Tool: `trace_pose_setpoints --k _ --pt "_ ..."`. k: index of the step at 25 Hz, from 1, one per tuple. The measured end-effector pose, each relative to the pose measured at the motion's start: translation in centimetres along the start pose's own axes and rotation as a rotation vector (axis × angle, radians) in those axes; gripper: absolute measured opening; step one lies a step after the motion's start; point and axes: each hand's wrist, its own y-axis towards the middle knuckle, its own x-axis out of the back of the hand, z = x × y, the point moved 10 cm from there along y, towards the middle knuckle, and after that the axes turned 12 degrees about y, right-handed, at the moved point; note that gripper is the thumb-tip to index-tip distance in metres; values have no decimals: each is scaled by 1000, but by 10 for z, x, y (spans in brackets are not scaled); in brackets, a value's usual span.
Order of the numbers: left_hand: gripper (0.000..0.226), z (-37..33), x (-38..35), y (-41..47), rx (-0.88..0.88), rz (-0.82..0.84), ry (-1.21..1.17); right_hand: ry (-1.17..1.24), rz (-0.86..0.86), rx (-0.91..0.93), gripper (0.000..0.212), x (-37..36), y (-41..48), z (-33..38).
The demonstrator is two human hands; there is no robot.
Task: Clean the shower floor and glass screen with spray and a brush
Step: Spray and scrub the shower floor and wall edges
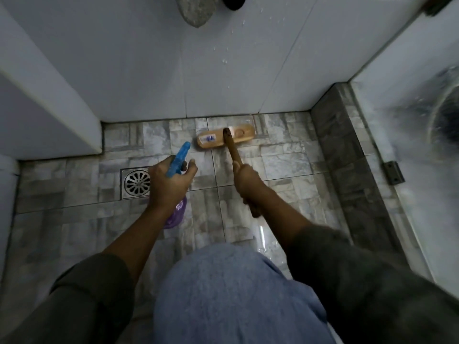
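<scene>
Head view, looking down into the shower. The shower floor (285, 165), of grey stone-pattern tile, was bounded at the far edge by a white tiled wall (149, 70), at the right by a dark raised curb (347, 157) carrying the glass screen (409, 145), and at the left by a white projecting wall corner (62, 108). 1 brush (226, 139) was present: its wooden head lay flat on the floor, close against the far wall joint, with bare tile open at both ends of the head and between it and the person. The right hand (247, 177) had its fingers clenched round the brush handle. 1 spray bottle (179, 157), with a blue trigger head and a purple body, was held above the floor in the left hand (171, 180), whose fingers were wrapped round its neck. 1 round-grated drain (136, 182) sat in the floor, partly hidden behind that hand. 1 metal bracket (393, 172) was fixed on the screen. Water droplets dotted the wall.
</scene>
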Motion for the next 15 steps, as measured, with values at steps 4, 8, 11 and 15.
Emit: trace_pose_setpoints --k 4,8,11,15 --pt "17 9 11 -3 -13 -32 -12 14 -9 2 45 0 -6 -9" --pt "17 7 14 -2 -32 -57 7 -160 57 -13 45 -6 -88 -91" --pt "19 2 9 1 -37 -43 18 -144 -6 18 47 0 -50 -63" --pt "18 6 9 -3 -18 -40 3 -25 -63 -8 48 4 -21 -35"
